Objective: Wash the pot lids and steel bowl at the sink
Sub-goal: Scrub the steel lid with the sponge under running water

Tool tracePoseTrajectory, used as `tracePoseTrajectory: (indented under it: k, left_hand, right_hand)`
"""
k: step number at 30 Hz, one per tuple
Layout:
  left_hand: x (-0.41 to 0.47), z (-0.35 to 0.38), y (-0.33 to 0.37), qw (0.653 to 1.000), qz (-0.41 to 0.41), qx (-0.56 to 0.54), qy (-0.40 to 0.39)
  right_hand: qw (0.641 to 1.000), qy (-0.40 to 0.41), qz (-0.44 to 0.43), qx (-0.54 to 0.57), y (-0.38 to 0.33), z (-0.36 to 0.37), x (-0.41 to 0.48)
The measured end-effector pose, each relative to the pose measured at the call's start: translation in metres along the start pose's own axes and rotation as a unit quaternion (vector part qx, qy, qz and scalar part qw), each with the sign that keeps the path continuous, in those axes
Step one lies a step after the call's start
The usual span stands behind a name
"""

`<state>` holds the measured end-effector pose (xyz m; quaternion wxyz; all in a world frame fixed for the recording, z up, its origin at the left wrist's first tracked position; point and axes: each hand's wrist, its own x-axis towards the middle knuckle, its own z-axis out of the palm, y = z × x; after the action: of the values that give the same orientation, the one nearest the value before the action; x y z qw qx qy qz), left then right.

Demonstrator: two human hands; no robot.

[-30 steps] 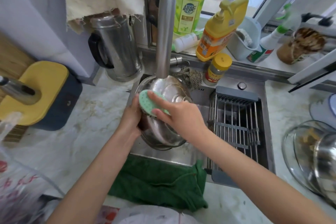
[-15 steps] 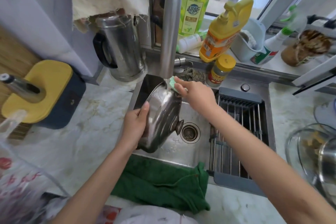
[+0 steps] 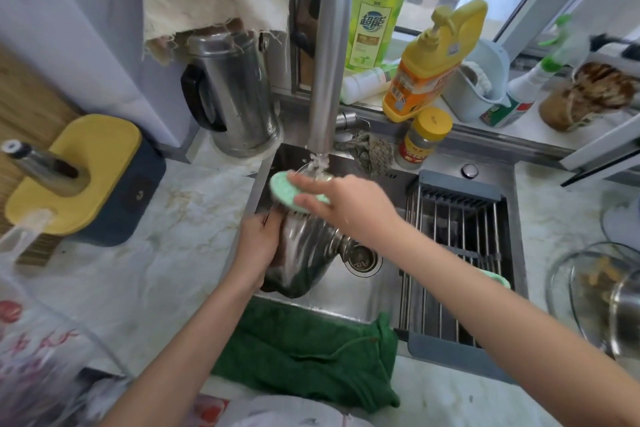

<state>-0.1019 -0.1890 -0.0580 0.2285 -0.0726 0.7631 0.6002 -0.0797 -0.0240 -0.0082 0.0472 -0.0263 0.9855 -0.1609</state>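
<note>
left hand (image 3: 258, 248) grips steel pot lid (image 3: 304, 253) stood on edge in sink (image 3: 349, 303), right hand (image 3: 349, 208) holds green scrubber (image 3: 285, 188) at its top rim under running faucet (image 3: 329, 62)

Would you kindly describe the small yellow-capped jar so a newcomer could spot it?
Find the steel faucet over the sink. Right of it, on the sink's back ledge, stands the jar, in front of the big yellow pump bottle. Unlike its neighbours, it is short, with a red label.
</note>
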Motion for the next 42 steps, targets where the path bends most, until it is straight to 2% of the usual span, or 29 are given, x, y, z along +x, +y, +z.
tracePoseTrajectory:
  k: [2, 5, 8, 10, 11, 12, 13, 15, 17, 18, 22, 25, 28, 32, 35, 37, 40, 42]
  left_hand:
    - [0.002, 0.0, -0.002, 1.0, 0.011, 0.0, -0.007]
    - [-0.001, -0.005, -0.007, 0.999, 0.019, 0.006, -0.029]
    - [-0.004, -0.008, -0.013, 0.999, -0.016, -0.019, -0.039]
    - [-0.003, -0.009, -0.016, 0.997, -0.038, -0.051, -0.035]
    - [-0.001, -0.009, -0.016, 0.996, -0.046, -0.071, -0.028]
    - [0.001, -0.009, -0.015, 0.994, -0.058, -0.095, -0.018]
    - [0.007, -0.01, -0.016, 0.99, -0.073, -0.124, -0.01]
    - [0.018, -0.012, -0.017, 0.977, -0.11, -0.183, -0.013]
    - [0.025, -0.011, -0.017, 0.963, -0.142, -0.226, -0.029]
    - [0.028, -0.01, -0.018, 0.957, -0.155, -0.242, -0.042]
    - [0.043, -0.007, -0.019, 0.937, -0.196, -0.276, -0.086]
    - [0.054, 0.0, -0.013, 0.934, -0.209, -0.26, -0.125]
    - [0.061, 0.011, -0.001, 0.939, -0.222, -0.225, -0.139]
    - [0.073, 0.028, 0.013, 0.953, -0.182, -0.205, -0.132]
    - [0.072, 0.053, 0.019, 0.955, -0.158, -0.233, -0.099]
    - [0.055, 0.077, 0.009, 0.98, -0.087, -0.166, -0.07]
    - [0.021, 0.096, 0.005, 0.997, 0.052, -0.041, -0.028]
    - [0.04, 0.093, 0.006, 0.995, 0.022, -0.092, -0.006]
  right_hand:
    - [1.0, 0.005, 0.009, 0.006, 0.001, 0.004, -0.003]
    - [0.987, 0.0, 0.149, 0.057, 0.063, 0.024, 0.017]
    - [0.969, -0.116, 0.201, 0.081, 0.12, 0.047, 0.006]
    - [0.951, -0.145, 0.23, 0.146, 0.134, 0.059, -0.009]
    - [0.929, -0.133, 0.266, 0.218, 0.136, 0.063, -0.016]
    - [0.89, -0.12, 0.32, 0.303, 0.137, 0.066, -0.022]
    - [0.84, -0.109, 0.372, 0.38, 0.139, 0.071, -0.027]
    - [0.746, -0.082, 0.416, 0.513, 0.14, 0.078, -0.037]
    - [0.679, -0.042, 0.425, 0.597, 0.137, 0.085, -0.046]
    - [0.663, -0.028, 0.428, 0.613, 0.134, 0.087, -0.049]
    - [0.652, -0.028, 0.418, 0.632, 0.118, 0.086, -0.063]
    - [0.59, -0.01, 0.396, 0.704, 0.113, 0.086, -0.075]
    - [0.543, 0.029, 0.383, 0.746, 0.105, 0.082, -0.084]
    - [0.479, 0.151, 0.37, 0.782, 0.092, 0.072, -0.08]
    - [0.433, 0.254, 0.417, 0.758, 0.086, 0.062, -0.072]
    - [0.406, 0.311, 0.438, 0.74, 0.086, 0.056, -0.068]
    - [0.369, 0.345, 0.439, 0.743, 0.088, 0.052, -0.063]
    - [0.354, 0.342, 0.435, 0.754, 0.088, 0.054, -0.064]
